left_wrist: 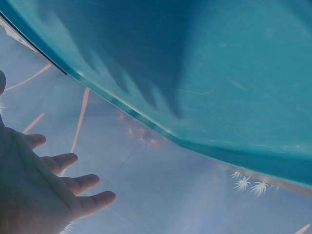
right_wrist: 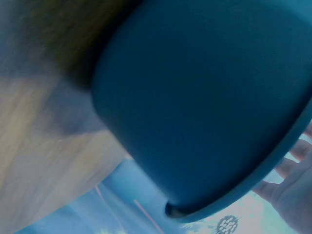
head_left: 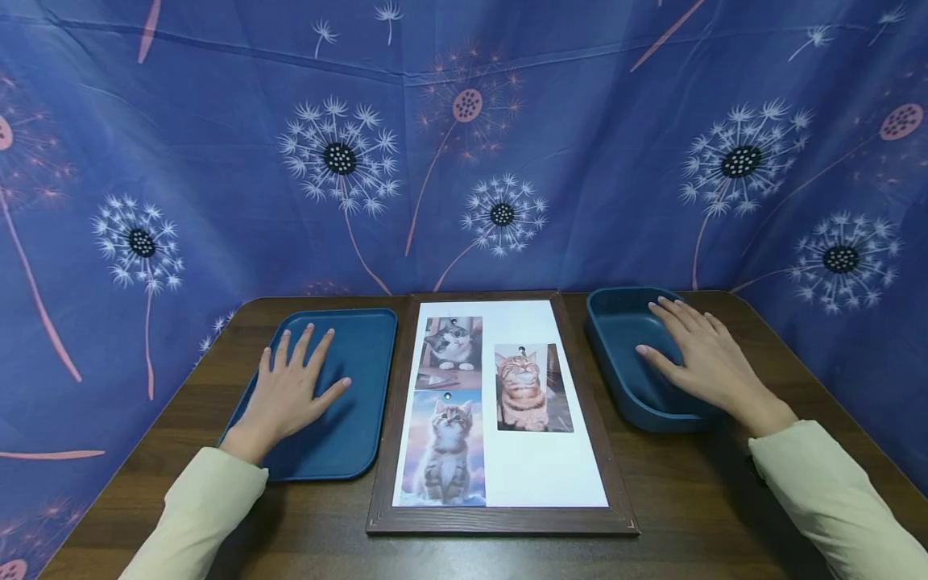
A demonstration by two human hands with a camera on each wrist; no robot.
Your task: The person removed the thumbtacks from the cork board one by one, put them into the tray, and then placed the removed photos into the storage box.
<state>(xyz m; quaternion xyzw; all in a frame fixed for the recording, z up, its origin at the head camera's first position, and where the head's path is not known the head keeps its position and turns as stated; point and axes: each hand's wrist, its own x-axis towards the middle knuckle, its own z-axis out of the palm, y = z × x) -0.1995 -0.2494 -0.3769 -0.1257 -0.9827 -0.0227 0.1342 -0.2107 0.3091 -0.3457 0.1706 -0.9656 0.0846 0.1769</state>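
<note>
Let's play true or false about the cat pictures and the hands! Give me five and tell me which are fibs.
1. Three cat pictures are on the white board. True.
2. The left hand holds a cat picture. False: it is over the flat blue tray, holding nothing.
3. The right hand is over the deep blue bin. True.
4. The orange cat's picture is on the board's left side. False: it's on the right.
5. The blue cloth has dandelions. True.
</note>
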